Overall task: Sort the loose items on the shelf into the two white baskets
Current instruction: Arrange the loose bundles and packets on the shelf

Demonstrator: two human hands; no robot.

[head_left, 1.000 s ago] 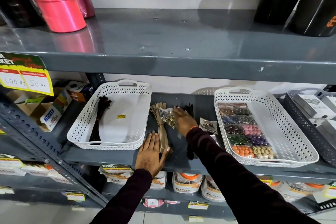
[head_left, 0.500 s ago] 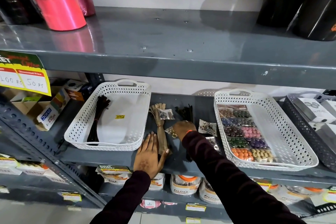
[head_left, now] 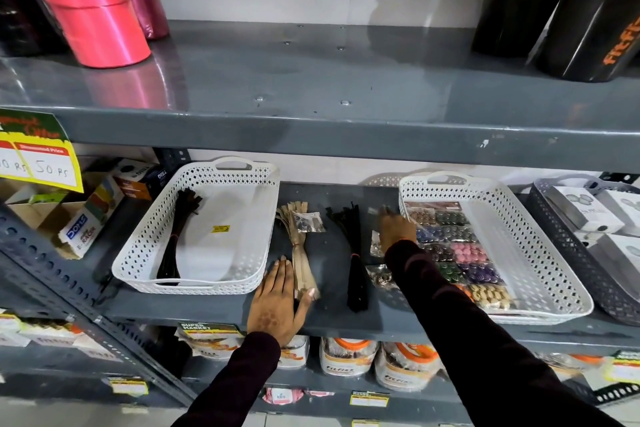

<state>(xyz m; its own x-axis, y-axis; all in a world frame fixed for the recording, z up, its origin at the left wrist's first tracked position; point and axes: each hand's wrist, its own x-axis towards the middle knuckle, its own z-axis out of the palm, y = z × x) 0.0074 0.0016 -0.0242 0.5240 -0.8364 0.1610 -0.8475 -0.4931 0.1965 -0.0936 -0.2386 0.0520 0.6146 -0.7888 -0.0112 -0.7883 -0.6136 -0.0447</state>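
Note:
Two white baskets stand on the grey shelf. The left basket [head_left: 138, 250] holds a black zipper bundle [head_left: 175, 239]. Rows of coloured bead packets [head_left: 462, 250] fill the right basket [head_left: 543, 253]. Between the baskets lie a beige zipper bundle [head_left: 298, 250] with a small packet [head_left: 309, 221] on top, a second black zipper bundle [head_left: 354, 253], and two small clear packets [head_left: 380, 276]. My left hand [head_left: 277, 302] lies flat on the shelf, thumb against the beige bundle. My right hand [head_left: 396, 229] is at the right basket's left rim, pinching a small clear packet [head_left: 372, 210] that is blurred.
The upper shelf [head_left: 311, 128] overhangs close above the baskets. A dark grey basket of white boxes [head_left: 588, 218] stands at the right, and cardboard boxes [head_left: 83, 218] crowd the left. A slanted shelf post [head_left: 52, 274] runs at the lower left.
My right hand lifted a small packet from beside the beige bundle and carried it right to the right basket's rim, uncovering the second black bundle. My left hand stayed put.

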